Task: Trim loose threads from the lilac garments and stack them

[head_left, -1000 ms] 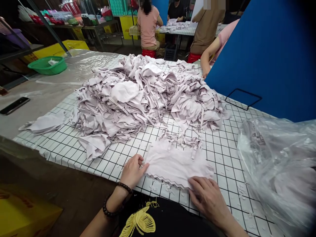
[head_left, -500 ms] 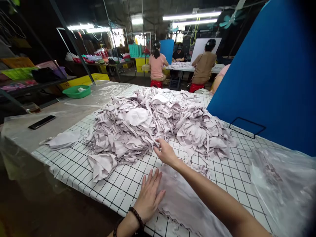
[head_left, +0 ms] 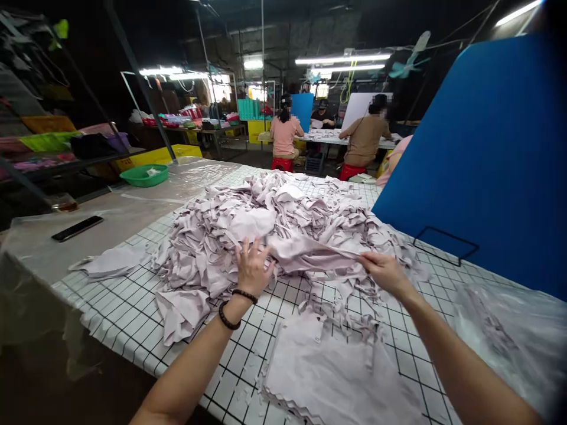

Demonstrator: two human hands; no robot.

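A large heap of pale lilac-grey fabric pieces (head_left: 195, 248) covers the middle of the gridded table. My right hand (head_left: 385, 273) pinches the end of one fabric piece (head_left: 310, 254), which stretches leftward in front of the heap. With fingers spread, my left hand (head_left: 254, 270) rests against the heap near the other end of that piece; two dark bead bracelets circle its wrist. Closer to me lies a flat stack of fabric pieces (head_left: 328, 369) with zigzag edges. Small scraps (head_left: 354, 316) lie just behind this stack.
A tall blue board (head_left: 482, 159) stands on the right, with a black wire frame (head_left: 445, 245) at its foot. Clear plastic (head_left: 509, 336) lies at right. A phone (head_left: 77, 228) and green basket (head_left: 146, 175) are at left. Several people sit at a table behind.
My right hand has moved right, drawing a fabric piece from the heap. My left hand has left the flat stack and reached forward to the heap.
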